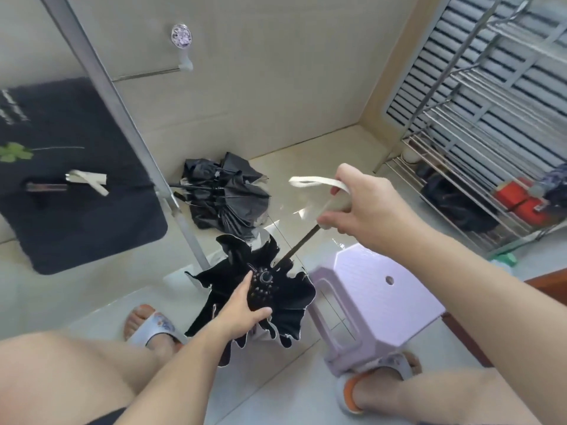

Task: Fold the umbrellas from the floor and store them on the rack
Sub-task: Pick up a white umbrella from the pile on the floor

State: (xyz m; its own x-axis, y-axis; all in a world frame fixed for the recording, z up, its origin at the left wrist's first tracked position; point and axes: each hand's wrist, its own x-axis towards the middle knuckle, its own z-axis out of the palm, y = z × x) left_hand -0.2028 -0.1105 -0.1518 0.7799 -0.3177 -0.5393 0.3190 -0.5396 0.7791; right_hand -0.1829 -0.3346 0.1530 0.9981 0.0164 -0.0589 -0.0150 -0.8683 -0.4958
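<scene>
now, step in hand: collapsing the black umbrella point(270, 289) held low over the floor point(76, 302), beside the lilac stool point(377, 299)
right hand point(365, 207): fingers curled round the pale handle point(334, 207), strap looping out
left hand point(242, 311): fingers wrapped on the bunched canopy near the hub
doing it well, i'd say: keep the shaft point(299, 243) straight, push handle toward hub, gather ribs evenly
still waiting: second umbrella point(224, 197) crumpled by the wall
rack point(478, 124): at right, well apart

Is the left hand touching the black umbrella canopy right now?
Touching. The head view shows the left hand gripping the bunched canopy of the black umbrella near its hub, fingers wrapped over the fabric, while the right hand holds the cream handle.
</scene>
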